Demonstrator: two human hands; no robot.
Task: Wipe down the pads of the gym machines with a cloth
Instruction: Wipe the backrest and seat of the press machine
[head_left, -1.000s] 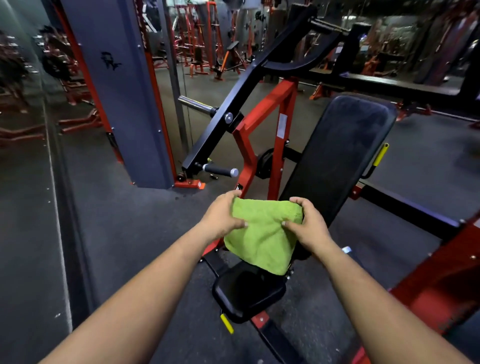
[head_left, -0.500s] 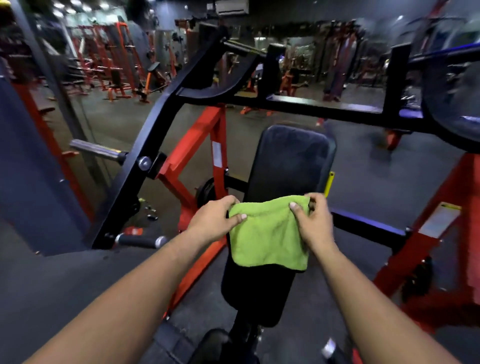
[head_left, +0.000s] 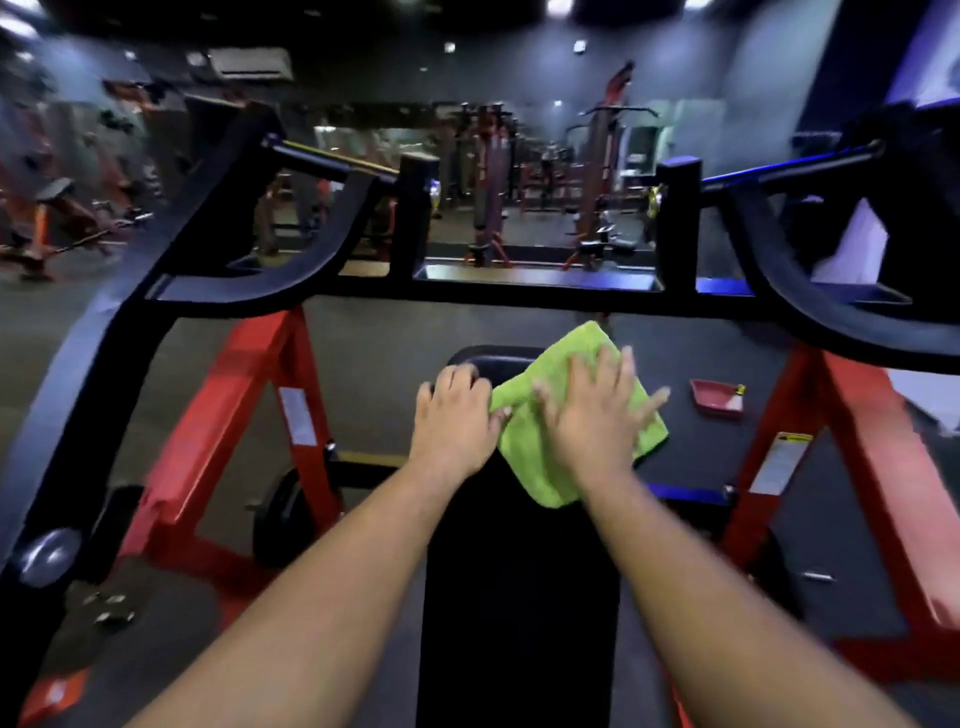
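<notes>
Fingers of the right hand (head_left: 592, 415) lie spread and nearly straight, flat on the green cloth (head_left: 566, 441), pressing it onto the upper part of the black back pad (head_left: 519, 571). Cloth corners stick out beyond the fingertips and below the wrist (motion blur softens its edges). Just left of those fingers, the left hand (head_left: 452, 415) curls over the pad's top edge, its thumb touching the cloth's near edge. Beyond the fingertips runs the machine's black crossbar (head_left: 519, 291), red frame legs (head_left: 249, 415) on either side.
</notes>
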